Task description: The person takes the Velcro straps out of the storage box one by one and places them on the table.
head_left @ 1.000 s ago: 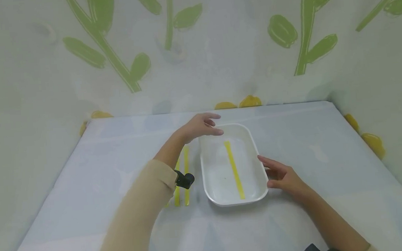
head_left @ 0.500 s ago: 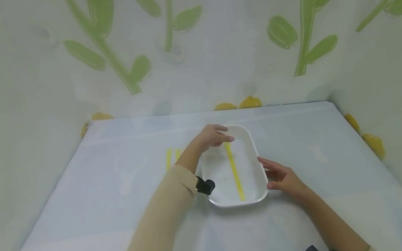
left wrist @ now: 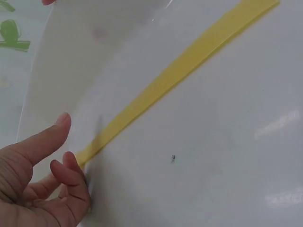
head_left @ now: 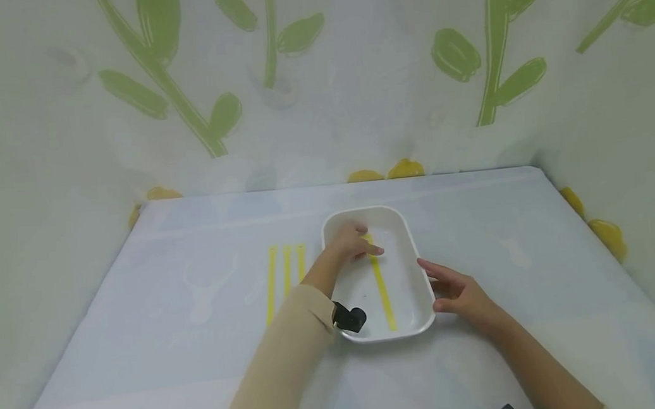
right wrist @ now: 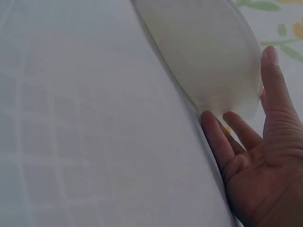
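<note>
A white rectangular tray [head_left: 346,304] stands on the table. Lengthwise inside it lies a flat yellow strip [head_left: 385,295]. My left hand [head_left: 350,242] is inside the tray, by the strip's far end. In the left wrist view its thumb is spread from the loosely bent fingers [left wrist: 75,187], which are beside the strip's narrow end; whether they touch it, I cannot tell. My right hand [head_left: 463,293] rests against the tray's right side, with its thumb at the rim and fingertips [right wrist: 208,118] low on the outer wall. It holds nothing else.
Several more yellow strips [head_left: 272,278] lie side by side on the table [head_left: 172,342], left of the tray and partly behind my left sleeve [head_left: 292,353]. A wall [head_left: 352,69] with painted green plants rises behind the table.
My left hand has come from above the tray's far left corner down into the tray, toward the strip's far end. My right hand stays at the tray's right side.
</note>
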{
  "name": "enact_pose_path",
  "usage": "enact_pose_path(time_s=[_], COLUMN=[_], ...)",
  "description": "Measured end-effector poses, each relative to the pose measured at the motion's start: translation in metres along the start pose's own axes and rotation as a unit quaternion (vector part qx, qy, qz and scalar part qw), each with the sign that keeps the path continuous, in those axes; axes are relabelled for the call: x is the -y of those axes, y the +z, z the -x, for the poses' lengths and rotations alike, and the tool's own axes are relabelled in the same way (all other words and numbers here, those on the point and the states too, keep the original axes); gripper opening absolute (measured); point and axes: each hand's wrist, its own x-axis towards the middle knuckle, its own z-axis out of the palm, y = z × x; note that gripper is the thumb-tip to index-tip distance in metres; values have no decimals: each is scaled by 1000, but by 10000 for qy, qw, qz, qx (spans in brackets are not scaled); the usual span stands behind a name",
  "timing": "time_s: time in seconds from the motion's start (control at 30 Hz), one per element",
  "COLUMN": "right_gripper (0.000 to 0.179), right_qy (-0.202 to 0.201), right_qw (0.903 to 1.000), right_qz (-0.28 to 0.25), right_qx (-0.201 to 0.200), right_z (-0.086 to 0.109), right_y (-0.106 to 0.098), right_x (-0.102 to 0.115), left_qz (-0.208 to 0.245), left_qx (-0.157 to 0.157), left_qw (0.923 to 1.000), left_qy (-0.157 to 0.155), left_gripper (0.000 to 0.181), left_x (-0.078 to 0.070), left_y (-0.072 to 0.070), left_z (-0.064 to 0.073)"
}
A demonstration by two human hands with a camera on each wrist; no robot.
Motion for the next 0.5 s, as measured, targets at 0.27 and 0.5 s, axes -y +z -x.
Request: enact_pose_path(time_s=[0.27, 0.5], right_gripper=[70, 70], right_qy=[-17, 34], right_qw=[10000, 9999], right_qz=[-5, 106], right_qx=[26, -26], right_z=[1, 2], right_y=[0, 2], right_x=[4, 4], left_qz=[-732, -1333], left_qx=[-287, -253], left_qw=[9965, 9875], left_qy=[287, 801], left_gripper=[69, 59], left_x=[5, 8], left_y=[4, 6], left_z=[0, 1])
